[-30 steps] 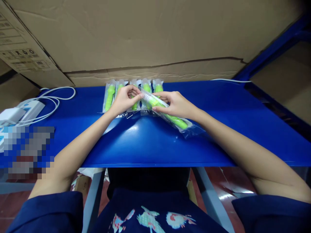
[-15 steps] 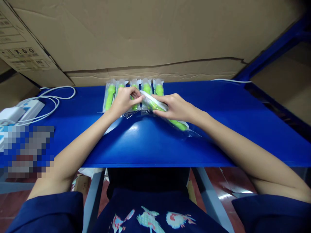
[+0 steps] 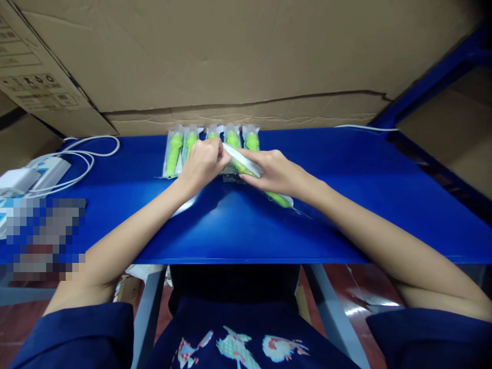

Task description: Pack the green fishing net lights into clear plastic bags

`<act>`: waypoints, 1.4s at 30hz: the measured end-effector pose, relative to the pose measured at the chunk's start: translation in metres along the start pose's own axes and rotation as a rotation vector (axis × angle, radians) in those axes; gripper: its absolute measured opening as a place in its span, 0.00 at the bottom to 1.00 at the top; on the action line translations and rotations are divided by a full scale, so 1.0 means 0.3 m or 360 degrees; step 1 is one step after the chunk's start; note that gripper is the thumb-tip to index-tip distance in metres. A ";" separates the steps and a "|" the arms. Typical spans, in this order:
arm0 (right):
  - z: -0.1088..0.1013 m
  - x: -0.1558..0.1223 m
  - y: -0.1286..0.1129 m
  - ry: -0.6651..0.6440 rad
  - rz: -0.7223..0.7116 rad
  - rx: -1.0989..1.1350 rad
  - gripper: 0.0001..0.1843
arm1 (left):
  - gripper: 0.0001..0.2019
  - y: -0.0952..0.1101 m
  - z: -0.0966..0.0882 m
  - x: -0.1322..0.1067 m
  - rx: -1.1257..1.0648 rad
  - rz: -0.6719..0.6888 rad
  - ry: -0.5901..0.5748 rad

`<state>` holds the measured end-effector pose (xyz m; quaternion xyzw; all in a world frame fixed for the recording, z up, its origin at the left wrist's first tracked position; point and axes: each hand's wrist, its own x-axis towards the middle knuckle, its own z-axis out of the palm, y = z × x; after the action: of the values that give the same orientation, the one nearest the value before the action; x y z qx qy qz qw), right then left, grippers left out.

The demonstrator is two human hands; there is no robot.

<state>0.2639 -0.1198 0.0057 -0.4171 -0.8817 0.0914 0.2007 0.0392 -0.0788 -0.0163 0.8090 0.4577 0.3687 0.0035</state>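
Note:
My right hand point(image 3: 272, 166) is closed around a clear, white-backed packet point(image 3: 246, 165) with a long lime-green stick-like thing inside. A green end point(image 3: 281, 200) shows below that hand, tilted down to the right; I cannot tell whether it belongs to the same packet. The fingers of my left hand point(image 3: 207, 160) are curled and pinch the packet's upper left end. Behind the hands several similar packets stand side by side, among them a left one point(image 3: 175, 154) and a right one point(image 3: 251, 139); my left hand partly hides the middle ones.
The blue table point(image 3: 230, 230) carries a white power strip point(image 3: 49, 171) with a charger and looped cable point(image 3: 90, 159) at left, beside a blurred-out object point(image 3: 46, 236). Cardboard point(image 3: 249, 56) walls off the back. A thin white cable point(image 3: 365, 127) lies at the back right.
My left hand has shifted slightly right and its fingers have curled in tighter on the packet's end. The right hand, still holding the packet, has barely moved.

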 end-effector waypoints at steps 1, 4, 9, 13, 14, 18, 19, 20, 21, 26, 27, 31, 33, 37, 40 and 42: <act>-0.009 0.003 0.008 0.0026 -0.0006 0.0033 0.34 | 0.05 -0.020 -0.010 0.009 0.0003 -0.0006 0.0009; -0.032 0.012 0.038 0.0051 0.0028 0.0177 0.33 | 0.07 -0.087 -0.047 0.040 0.0052 -0.0112 0.0022; -0.033 0.016 0.082 -0.0071 0.0146 0.0687 0.36 | 0.06 -0.117 -0.084 0.050 0.0089 -0.0088 0.0044; -0.042 0.016 0.098 -0.0142 0.0360 0.1041 0.38 | 0.06 -0.066 -0.084 0.029 0.0022 0.0134 0.0058; -0.048 0.016 0.099 -0.0153 0.0392 0.1107 0.38 | 0.07 -0.053 -0.079 0.025 0.0010 0.0170 0.0028; -0.075 0.016 0.098 -0.0217 0.0428 0.1267 0.39 | 0.09 -0.041 -0.054 0.028 -0.0172 0.0108 -0.0090; -0.081 0.015 0.099 -0.0227 0.0426 0.1284 0.39 | 0.09 -0.048 -0.048 0.032 -0.0281 0.0050 -0.0141; -0.087 0.014 0.101 -0.0241 0.0421 0.1302 0.38 | 0.09 -0.059 -0.043 0.036 -0.0423 -0.0011 -0.0209; -0.093 0.013 0.104 -0.0264 0.0415 0.1324 0.38 | 0.08 -0.070 -0.041 0.039 -0.0590 -0.0067 -0.0281; -0.110 -0.001 0.132 -0.0431 0.0447 0.1439 0.35 | 0.15 -0.112 -0.058 0.044 -0.1152 -0.0068 -0.0497; -0.111 -0.004 0.138 -0.0463 0.0464 0.1450 0.34 | 0.17 -0.113 -0.065 0.043 -0.1163 -0.0036 -0.0517; -0.107 -0.012 0.156 -0.0538 0.0482 0.1489 0.31 | 0.21 -0.103 -0.083 0.040 -0.1102 0.0020 -0.0597; -0.104 -0.013 0.160 -0.0536 0.0481 0.1502 0.30 | 0.20 -0.097 -0.085 0.040 -0.1054 0.0038 -0.0594; -0.103 -0.012 0.163 -0.0548 0.0473 0.1509 0.29 | 0.18 -0.088 -0.084 0.043 -0.1022 0.0067 -0.0608; -0.117 -0.013 0.169 -0.0597 0.0463 0.1497 0.29 | 0.18 -0.094 -0.103 0.052 -0.1016 0.0066 -0.0616; -0.133 -0.017 0.182 -0.0610 0.0459 0.1466 0.27 | 0.18 -0.114 -0.126 0.062 -0.0999 0.0049 -0.0587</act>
<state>0.3221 -0.0893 0.0223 -0.3787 -0.7045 0.5715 0.1836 -0.0028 -0.0577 0.0104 0.8282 0.3019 0.3390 0.3287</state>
